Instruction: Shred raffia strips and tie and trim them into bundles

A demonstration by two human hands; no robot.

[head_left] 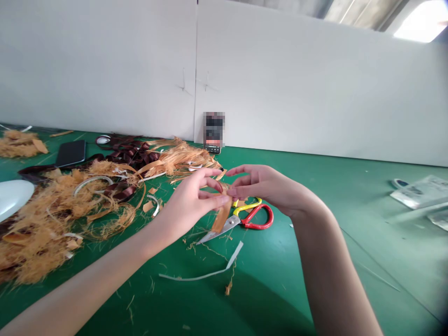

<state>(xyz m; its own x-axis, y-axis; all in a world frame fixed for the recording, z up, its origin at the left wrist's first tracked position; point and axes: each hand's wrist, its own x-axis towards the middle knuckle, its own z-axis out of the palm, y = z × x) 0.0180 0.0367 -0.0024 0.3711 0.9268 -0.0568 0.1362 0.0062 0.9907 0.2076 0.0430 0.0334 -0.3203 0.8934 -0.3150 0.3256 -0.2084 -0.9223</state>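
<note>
Between my two hands is a strip of tan ribbon, its loose end hanging down over the scissors. My left hand pinches the ribbon from the left with thumb and fingers. From the right, my right hand has its thumb and fingertips closed on the upper part of the same ribbon. Exactly how the ribbon is folded there is hidden by the fingers. Just below lie scissors with one yellow and one red handle, blades pointing to the lower left. A white strip curves across the green table nearer to me.
Piles of shredded tan fibre cover the left side. Behind them are dark brown ribbon, a dark phone and a tan fibre bundle. Another phone leans on the white partition. Plastic packets lie far right.
</note>
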